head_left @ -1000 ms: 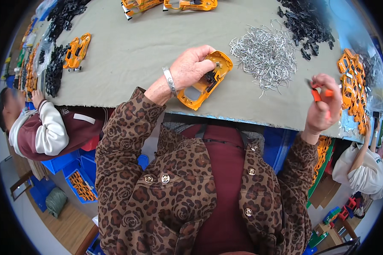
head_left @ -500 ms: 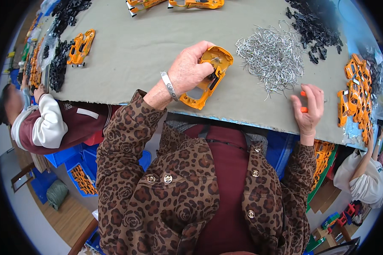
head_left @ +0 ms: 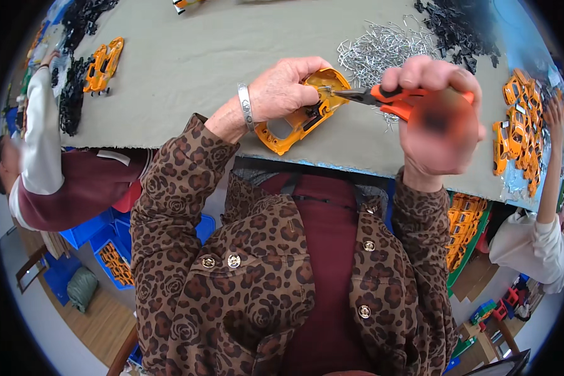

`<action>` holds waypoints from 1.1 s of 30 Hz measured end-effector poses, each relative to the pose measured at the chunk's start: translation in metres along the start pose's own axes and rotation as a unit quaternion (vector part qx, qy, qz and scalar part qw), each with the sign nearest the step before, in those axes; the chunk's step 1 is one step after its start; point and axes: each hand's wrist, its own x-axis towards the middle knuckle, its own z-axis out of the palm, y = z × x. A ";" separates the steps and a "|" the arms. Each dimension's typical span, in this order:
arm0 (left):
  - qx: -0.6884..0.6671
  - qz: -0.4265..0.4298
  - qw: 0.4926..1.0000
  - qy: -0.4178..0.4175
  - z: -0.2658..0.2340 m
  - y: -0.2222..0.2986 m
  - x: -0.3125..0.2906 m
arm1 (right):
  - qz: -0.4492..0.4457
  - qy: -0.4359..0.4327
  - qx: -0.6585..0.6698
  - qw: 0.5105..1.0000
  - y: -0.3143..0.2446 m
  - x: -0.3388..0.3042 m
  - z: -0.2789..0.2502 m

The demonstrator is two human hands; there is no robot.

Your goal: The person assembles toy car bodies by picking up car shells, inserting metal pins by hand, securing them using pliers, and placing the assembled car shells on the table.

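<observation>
Along the left edge of the tabletop [head_left: 188, 69], black plastic parts [head_left: 74, 88] are heaped, with orange toy cars [head_left: 103, 66] set just beside them. Near the middle of the near edge, an orange car shell [head_left: 308, 127] is held, hollow side showing, pinched between the thumb and fingers of the left hand [head_left: 279, 94]. Into its far end, orange-handled pliers [head_left: 388, 100] are pointed, their handles wrapped by the curled fingers of the right hand [head_left: 442, 119]; whether anything is gripped by the tips cannot be told. Beyond the pliers, bent metal wires [head_left: 385, 50] are piled; by the right edge, orange car bodies [head_left: 519, 125] are stacked. The left thumb could be nipped, or the shell scratched, if the tips slipped. No lettering can be read on the shell or pliers.
</observation>
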 end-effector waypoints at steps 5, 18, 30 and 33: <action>-0.019 -0.008 1.000 -0.015 0.002 -0.001 0.000 | 0.013 -0.003 -0.010 1.000 0.011 -0.002 0.004; 0.059 -0.019 0.998 0.007 -0.007 0.007 -0.001 | 0.029 0.023 -0.021 0.999 0.018 0.010 0.014; 0.296 -0.047 0.883 0.362 -0.184 0.003 -0.090 | 0.097 -0.013 -0.750 0.654 -0.106 -0.061 -0.056; 0.434 -0.095 0.775 0.449 -0.266 0.003 -0.125 | 0.101 -0.034 -0.791 0.602 -0.090 -0.080 -0.080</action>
